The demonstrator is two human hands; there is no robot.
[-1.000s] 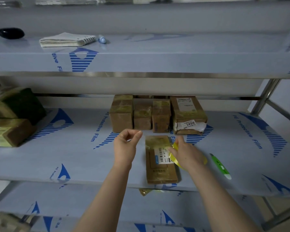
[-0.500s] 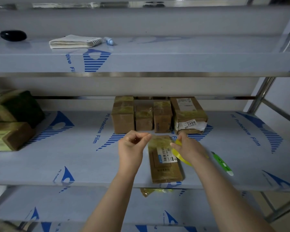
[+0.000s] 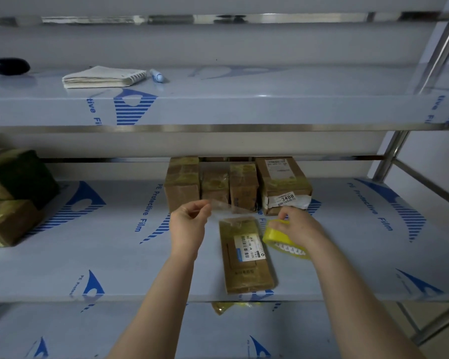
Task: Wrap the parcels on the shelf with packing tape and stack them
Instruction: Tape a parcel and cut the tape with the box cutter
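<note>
A flat brown parcel [image 3: 246, 257] with a barcode label lies near the front edge of the middle shelf [image 3: 114, 255]. My right hand [image 3: 300, 225] grips a yellow tape dispenser [image 3: 283, 240] with a toothed blade just right of the parcel. My left hand [image 3: 189, 221] pinches the free end of a clear tape strip [image 3: 226, 207], stretched above the parcel's far end. Several taped brown parcels [image 3: 215, 182] stand in a row at the back, with a larger box marked 3408 [image 3: 283, 185] beside them.
Dark and brown boxes [image 3: 13, 195] are stacked at the shelf's left end. The upper shelf holds a notebook [image 3: 103, 76], a pen [image 3: 156, 75] and a black object [image 3: 8, 66]. A crumpled yellow scrap [image 3: 231, 307] lies on the lower shelf. Steel posts [image 3: 392, 156] stand at the right.
My hands have drawn apart, pulling a length of clear tape out between them. The dispenser has come out from under my right hand into plain sight.
</note>
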